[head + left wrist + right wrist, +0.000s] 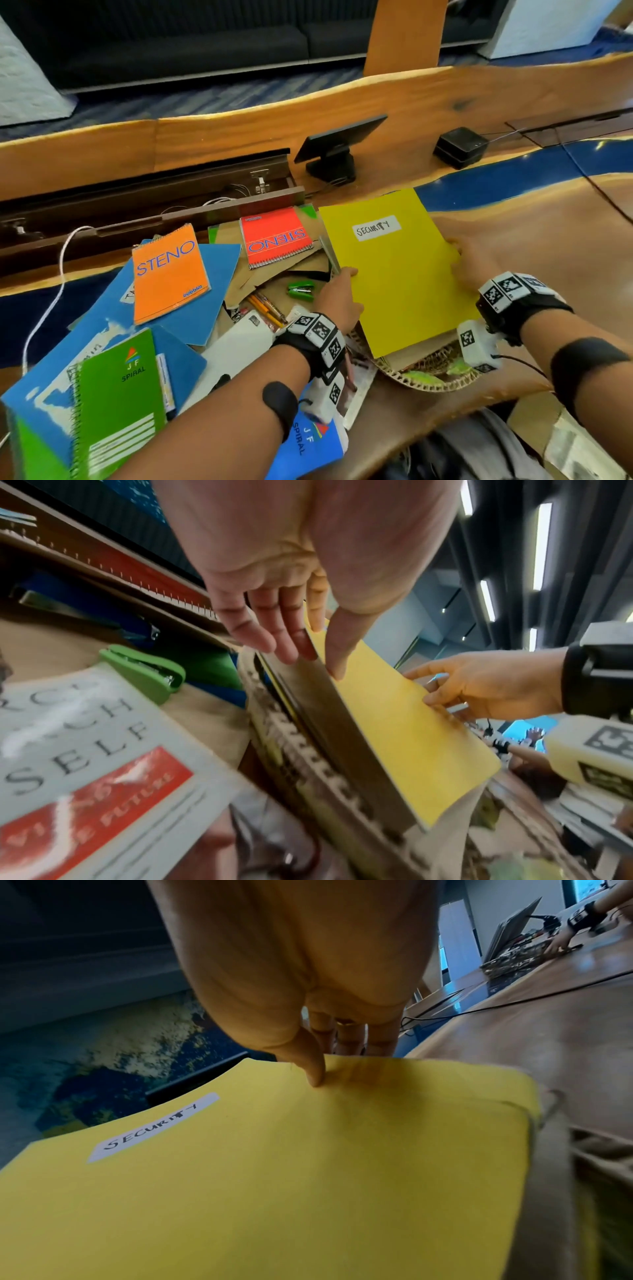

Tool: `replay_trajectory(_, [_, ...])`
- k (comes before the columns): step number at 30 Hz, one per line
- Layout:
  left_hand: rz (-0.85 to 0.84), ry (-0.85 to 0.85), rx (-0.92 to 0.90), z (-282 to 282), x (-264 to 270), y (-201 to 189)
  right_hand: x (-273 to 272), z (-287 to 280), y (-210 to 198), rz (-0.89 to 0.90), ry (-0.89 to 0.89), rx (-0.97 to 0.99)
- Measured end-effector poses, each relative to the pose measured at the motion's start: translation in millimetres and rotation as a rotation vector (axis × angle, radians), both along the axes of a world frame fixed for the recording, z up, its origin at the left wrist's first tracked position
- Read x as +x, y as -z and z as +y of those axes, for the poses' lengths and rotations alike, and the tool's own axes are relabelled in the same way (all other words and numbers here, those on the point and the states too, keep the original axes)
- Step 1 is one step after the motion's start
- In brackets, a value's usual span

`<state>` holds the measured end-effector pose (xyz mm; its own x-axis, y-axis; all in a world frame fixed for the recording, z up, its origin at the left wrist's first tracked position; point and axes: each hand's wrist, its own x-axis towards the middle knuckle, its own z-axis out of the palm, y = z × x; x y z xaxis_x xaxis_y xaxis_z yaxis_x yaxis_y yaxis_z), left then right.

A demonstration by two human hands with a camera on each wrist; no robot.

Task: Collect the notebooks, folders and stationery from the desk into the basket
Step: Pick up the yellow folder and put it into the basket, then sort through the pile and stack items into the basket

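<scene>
Yellow folder, white "SECURITY" label, tilted w/ long axis running away from me, near end down in the basket at bench edge. My left hand pinches its left edge, right hand grips the right.

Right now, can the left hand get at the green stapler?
Probably yes. The green stapler lies uncovered just beside the left hand, nothing between them, but that hand is pinching the yellow folder and must release it first.
</scene>
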<state>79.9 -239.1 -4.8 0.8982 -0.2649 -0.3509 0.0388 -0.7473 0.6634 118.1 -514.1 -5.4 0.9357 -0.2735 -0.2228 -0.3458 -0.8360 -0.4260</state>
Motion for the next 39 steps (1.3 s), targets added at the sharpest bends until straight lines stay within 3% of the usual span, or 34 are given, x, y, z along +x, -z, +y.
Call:
replay_trajectory(7, [-0.03, 0.113, 0.128, -11.6, -4.1, 18.5, -3.9, -9.0, 25.4, 0.038, 0.064, -0.071])
replay_trajectory(13, [-0.009, 0.234, 0.275, -12.6, -0.8, 29.7, -1.4, -7.8, 28.4, -0.041, 0.104, -0.03])
replay_trajectory(17, [-0.061, 0.294, 0.381, -14.0, -2.2, 36.4, -2.6, -3.0, 26.6, 0.027, 0.062, -0.051])
replay_trajectory(24, [-0.103, 0.292, 0.384, -13.9, -3.7, 41.9, -10.6, 5.5, 23.1, 0.13, 0.013, -0.152])
replay_trajectory(28, [-0.111, 0.287, 0.365, -12.0, -3.8, 41.4, -11.8, 22.1, 16.7, 0.055, -0.004, -0.167])
replay_trajectory(35, [-0.038, 0.258, 0.204, 7.1, -5.0, 24.0, -13.0, 75.6, 1.3, -0.114, -0.129, 0.059])
replay_trajectory(39, [0.023, 0.22, 0.118, 36.1, -13.6, 18.2, -19.6, 112.9, -6.3, -0.115, -0.225, 0.183])
